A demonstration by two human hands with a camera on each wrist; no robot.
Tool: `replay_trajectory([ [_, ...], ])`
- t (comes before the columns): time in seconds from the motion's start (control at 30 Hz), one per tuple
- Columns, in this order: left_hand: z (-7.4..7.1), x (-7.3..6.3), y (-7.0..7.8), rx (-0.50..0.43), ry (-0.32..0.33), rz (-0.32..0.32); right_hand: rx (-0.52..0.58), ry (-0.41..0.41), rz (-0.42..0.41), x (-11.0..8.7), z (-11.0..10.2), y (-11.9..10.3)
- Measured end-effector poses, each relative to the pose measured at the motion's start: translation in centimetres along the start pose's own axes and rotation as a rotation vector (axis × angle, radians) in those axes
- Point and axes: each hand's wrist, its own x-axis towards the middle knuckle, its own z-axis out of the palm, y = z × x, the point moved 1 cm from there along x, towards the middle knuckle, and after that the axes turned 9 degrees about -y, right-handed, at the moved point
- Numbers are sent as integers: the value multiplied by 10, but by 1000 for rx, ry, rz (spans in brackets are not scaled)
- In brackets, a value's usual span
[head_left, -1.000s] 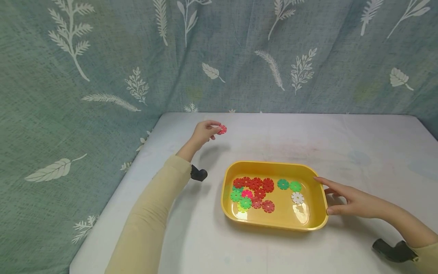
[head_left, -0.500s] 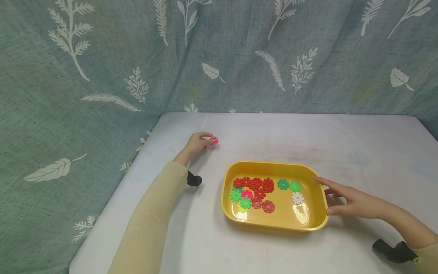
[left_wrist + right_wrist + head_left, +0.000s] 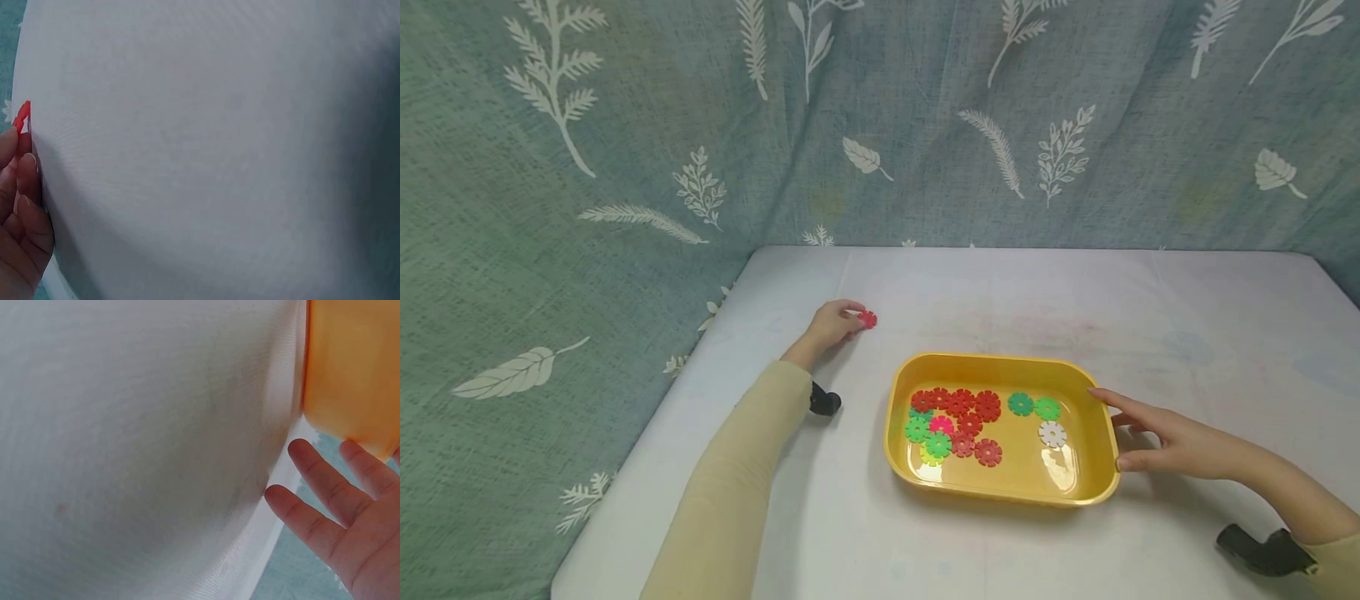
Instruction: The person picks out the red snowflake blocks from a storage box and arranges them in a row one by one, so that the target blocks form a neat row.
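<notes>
My left hand (image 3: 832, 323) pinches a red snowflake disc (image 3: 868, 319) between thumb and fingertips, low over the white table, left of and beyond the yellow tray. In the left wrist view the disc (image 3: 24, 117) shows nearly edge-on, and the curled fingers lie close to the tabletop. At the tray's right end is my right hand (image 3: 1172, 437), its index fingertip at the rim and its thumb against the wall. Seen from the right wrist, its fingers (image 3: 331, 487) are spread and fairly straight beside the tray's outer wall (image 3: 353, 369).
Inside the yellow tray (image 3: 992, 492), several red, green, pink and yellow discs (image 3: 962, 421) cluster at left. Two green discs (image 3: 1033, 407) and a white one (image 3: 1052, 434) lie at right. A patterned cloth (image 3: 925, 125) hangs behind and left of the white table (image 3: 1225, 333).
My left hand has come down and slightly left, toward the tabletop, still holding the red disc. The right hand and the tray have stayed in place.
</notes>
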Motion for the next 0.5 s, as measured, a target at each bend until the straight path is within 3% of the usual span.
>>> replay_trajectory([
  [0.17, 2, 0, -1, 105, 19, 35, -1, -5, 2, 0, 0, 0],
  [0.5, 4, 0, 0, 170, 37, 2, 14, -44, 39, 0, 0, 1],
])
